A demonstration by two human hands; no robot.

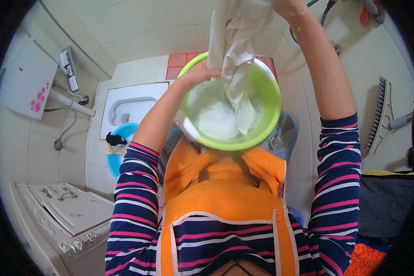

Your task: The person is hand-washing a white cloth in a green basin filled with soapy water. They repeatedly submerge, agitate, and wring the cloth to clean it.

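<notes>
A wet white cloth [239, 58] hangs in a long twist from the top edge of the view into a lime-green plastic basin [274, 107]. Its lower end dips into sudsy water [215, 119]. My right hand [289, 7] is raised at the top edge beside the cloth's upper part, apparently holding it up; the fingertips are cut off. Bits of foam cling to that wrist. My left hand [200, 73] reaches over the basin's left rim to the cloth's left fold, which partly covers the fingers, so its grip cannot be told.
A squat toilet [132, 98] and a blue basin [113, 165] holding a black cloth [115, 139] lie to the left. A carved cabinet door [76, 210] stands lower left. A floor brush [379, 117] leans at the right wall. Red mats [183, 62] lie behind the green basin.
</notes>
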